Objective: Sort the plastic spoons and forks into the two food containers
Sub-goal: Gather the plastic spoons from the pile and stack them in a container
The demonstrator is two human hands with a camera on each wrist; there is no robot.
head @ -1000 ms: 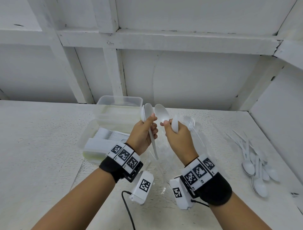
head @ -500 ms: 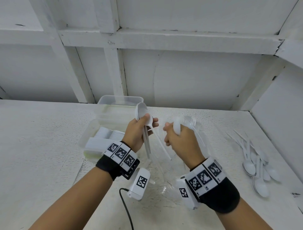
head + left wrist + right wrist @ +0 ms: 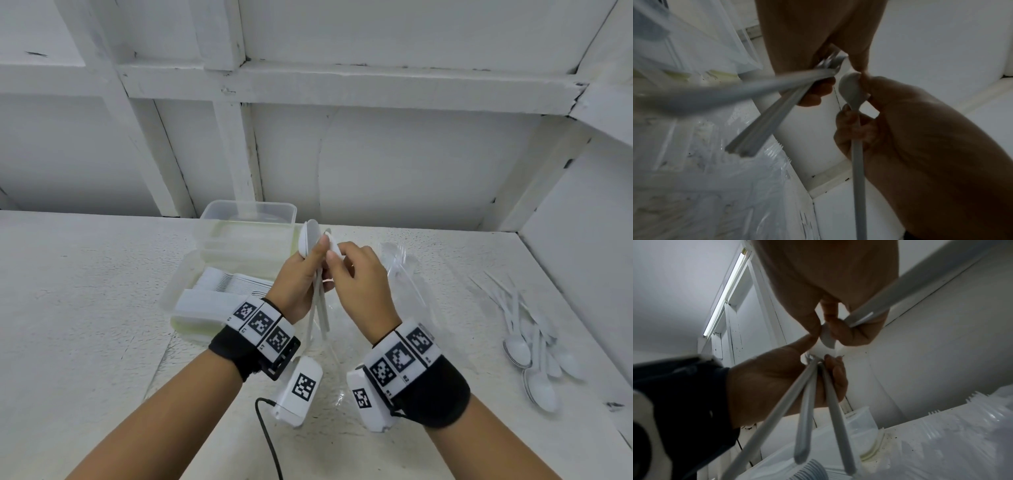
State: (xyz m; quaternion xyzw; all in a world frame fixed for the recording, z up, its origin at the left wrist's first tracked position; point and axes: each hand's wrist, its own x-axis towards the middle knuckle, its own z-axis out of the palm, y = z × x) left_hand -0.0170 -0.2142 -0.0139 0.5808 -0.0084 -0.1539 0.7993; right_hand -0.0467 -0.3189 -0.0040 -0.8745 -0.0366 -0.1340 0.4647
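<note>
Above the clear plastic wrapper (image 3: 329, 346), the left hand (image 3: 297, 281) grips a fanned bunch of white plastic spoons (image 3: 317, 291); the right hand (image 3: 359, 277), at three o'clock, pinches another white plastic spoon (image 3: 851, 91). Nesting it could loosen the bunch and scatter the handles.

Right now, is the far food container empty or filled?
Apparently empty: the far container shows only clear walls, nothing white inside.

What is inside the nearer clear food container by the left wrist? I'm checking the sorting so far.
The nearer clear plastic food container holds a row of stacked white plastic cutlery. The left hand and wristband cover its right end, and the utensil heads aren't distinguishable.
</note>
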